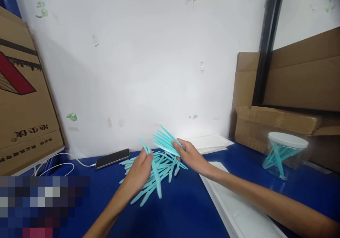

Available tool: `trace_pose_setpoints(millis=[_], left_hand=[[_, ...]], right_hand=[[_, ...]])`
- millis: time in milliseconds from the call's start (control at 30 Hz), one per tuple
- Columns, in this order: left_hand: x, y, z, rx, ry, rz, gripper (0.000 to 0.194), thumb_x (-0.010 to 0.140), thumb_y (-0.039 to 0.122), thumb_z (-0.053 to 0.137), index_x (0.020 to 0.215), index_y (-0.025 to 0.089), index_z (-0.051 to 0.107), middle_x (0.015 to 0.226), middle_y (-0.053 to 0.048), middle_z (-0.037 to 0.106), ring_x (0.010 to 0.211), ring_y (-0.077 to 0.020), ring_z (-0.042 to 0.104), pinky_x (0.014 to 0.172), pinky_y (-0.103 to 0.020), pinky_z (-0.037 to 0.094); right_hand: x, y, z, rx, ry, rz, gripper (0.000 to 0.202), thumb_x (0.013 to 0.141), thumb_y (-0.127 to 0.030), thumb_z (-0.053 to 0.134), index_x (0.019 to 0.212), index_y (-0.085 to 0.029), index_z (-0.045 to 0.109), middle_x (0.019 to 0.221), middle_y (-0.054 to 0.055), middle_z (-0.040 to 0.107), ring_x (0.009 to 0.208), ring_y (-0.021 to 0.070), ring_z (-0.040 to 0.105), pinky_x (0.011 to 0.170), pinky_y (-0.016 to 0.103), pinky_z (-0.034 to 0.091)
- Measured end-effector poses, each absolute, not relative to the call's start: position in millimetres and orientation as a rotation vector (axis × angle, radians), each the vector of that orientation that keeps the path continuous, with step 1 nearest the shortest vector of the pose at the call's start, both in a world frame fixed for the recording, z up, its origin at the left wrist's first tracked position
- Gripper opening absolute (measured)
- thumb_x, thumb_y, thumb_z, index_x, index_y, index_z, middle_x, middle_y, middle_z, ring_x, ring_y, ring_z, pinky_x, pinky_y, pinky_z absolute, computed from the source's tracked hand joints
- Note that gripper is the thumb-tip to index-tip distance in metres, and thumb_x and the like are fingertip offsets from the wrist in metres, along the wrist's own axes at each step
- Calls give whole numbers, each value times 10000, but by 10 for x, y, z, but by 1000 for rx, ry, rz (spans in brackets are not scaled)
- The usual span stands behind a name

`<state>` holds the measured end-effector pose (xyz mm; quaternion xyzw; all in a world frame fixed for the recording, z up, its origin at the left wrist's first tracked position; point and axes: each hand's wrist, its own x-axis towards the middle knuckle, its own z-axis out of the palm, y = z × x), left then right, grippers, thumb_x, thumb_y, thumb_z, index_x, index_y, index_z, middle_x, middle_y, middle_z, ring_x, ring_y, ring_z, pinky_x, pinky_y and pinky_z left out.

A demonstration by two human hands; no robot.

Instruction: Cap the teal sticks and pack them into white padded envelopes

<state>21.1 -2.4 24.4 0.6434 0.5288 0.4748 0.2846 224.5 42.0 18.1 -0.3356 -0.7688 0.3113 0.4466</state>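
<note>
My left hand (142, 167) pinches a couple of turquoise plastic sticks (156, 179), one pointing down past the fingers. In my right hand (190, 154) is a fanned bundle of similar sticks (165, 140), their thin tips pointing up and to the left. Beneath both hands, a loose pile of turquoise sticks (151, 188) lies on the blue table (186, 213). The two hands are close together but apart.
A phone (113, 158) with a white cable lies left of the pile. White trays (239, 209) extend under my right forearm; others (209, 143) lie by the wall. A clear, white-lidded jar (288, 140) of sticks stands right. Cardboard boxes (23, 100) flank the table.
</note>
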Motion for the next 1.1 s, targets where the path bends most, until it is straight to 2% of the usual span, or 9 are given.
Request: trace_pose_setpoints(millis=[100,300,467,600,667,800,900,1000,1100], left_hand=[[253,22,247,1494,1229,1306,321,870,559,449,947,248,447,539,97,475,356,-114,470,363,-194,248],[344,-22,168,1511,1021,1401,477,850,597,541,1126,228,418,775,18,619,500,-158,671,330,-168,317],[425,-46,155,1528,1048,1439,487,847,604,546,1105,211,419,759,13,619,514,-176,686,317,-168,324],[434,-51,153,1523,1124,1437,496,859,640,516,1087,208,434,701,33,600,424,-138,611,316,-175,301],[414,-48,128,1541,1189,1438,467,877,637,497,1040,199,477,701,21,613,408,-114,574,333,-181,304],[361,-23,60,1472,1262,1519,514,929,646,375,967,171,568,852,-69,669,572,-146,624,417,-218,391],[354,-12,51,1384,1202,1596,542,926,657,382,1172,203,544,1132,-107,633,844,-216,666,524,-258,488],[365,-37,88,1264,1158,1757,569,918,610,472,1388,305,373,1295,-83,565,977,-233,648,662,-312,540],[363,-78,149,1277,1125,1912,511,943,556,469,1403,345,400,1346,-50,567,1059,-235,630,815,-352,516]], right_hand=[[2205,376,163,-800,-1919,827,474,993,-607,369,774,-204,488,641,-38,491,599,130,479,594,247,389],[2141,271,150,-726,-1890,983,476,990,-615,371,828,-194,523,663,-37,481,578,118,439,555,240,372],[2159,259,186,-776,-1947,902,496,975,-630,392,835,-186,562,686,-25,528,604,126,466,553,240,367],[2194,254,238,-718,-2057,1068,437,884,-604,593,973,-176,601,758,-5,620,670,155,581,597,246,431],[2215,257,263,-713,-2103,1107,403,859,-571,642,923,-176,606,712,-20,592,654,149,576,592,240,431],[2252,261,304,-721,-2155,1091,422,929,-558,548,757,-173,554,632,-36,525,572,98,479,541,208,375],[2260,251,313,-802,-2100,1193,446,925,-606,524,792,-181,531,652,-45,498,483,67,381,413,181,289],[2244,228,307,-823,-2111,1217,467,919,-630,522,794,-180,524,643,-42,505,463,57,371,376,162,263],[2226,199,303,-782,-2165,1204,477,916,-628,536,775,-172,528,630,-38,516,483,58,408,394,149,296]])
